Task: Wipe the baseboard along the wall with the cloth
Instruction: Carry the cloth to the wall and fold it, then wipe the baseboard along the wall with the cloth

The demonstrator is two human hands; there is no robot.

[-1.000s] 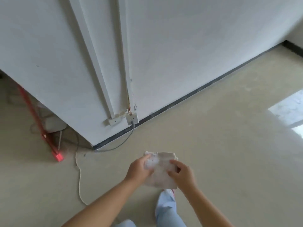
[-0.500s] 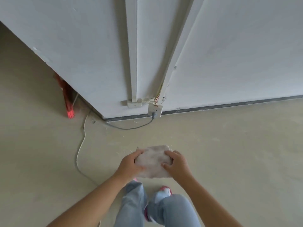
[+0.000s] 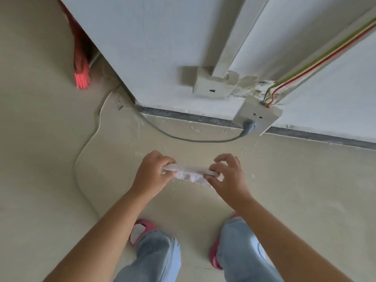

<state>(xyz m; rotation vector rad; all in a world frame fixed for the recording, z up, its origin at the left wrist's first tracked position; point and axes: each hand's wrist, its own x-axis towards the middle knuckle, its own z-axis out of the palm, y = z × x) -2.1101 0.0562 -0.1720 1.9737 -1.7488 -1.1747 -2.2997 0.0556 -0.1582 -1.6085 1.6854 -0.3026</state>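
The cloth (image 3: 190, 173), flat before, is now folded narrow, both hands (image 3: 153, 171) (image 3: 227, 176) pinching its ends.

— Where is the cloth (image 3: 190, 173)?

— Between my hands, above the floor (image 3: 305, 180): my left hand (image 3: 153, 172) grips its left end, my right hand (image 3: 227, 176) pinches its right end.

— And the baseboard (image 3: 183, 116)?

— Ahead of my hands, at the foot of the wall (image 3: 152, 37), running off to the right from the wall's corner.

— What sits on the wall?

— A socket box (image 3: 257, 117) ahead and right, overlapping the baseboard, with a plug (image 3: 248, 127) in it. Its cable (image 3: 183, 137) loops over the floor leftward toward the corner. A second box (image 3: 213, 84) is mounted higher, left of the socket.

— Anything else?

— A broom (image 3: 81, 64) stands left of the corner. My feet are below, behind my hands.
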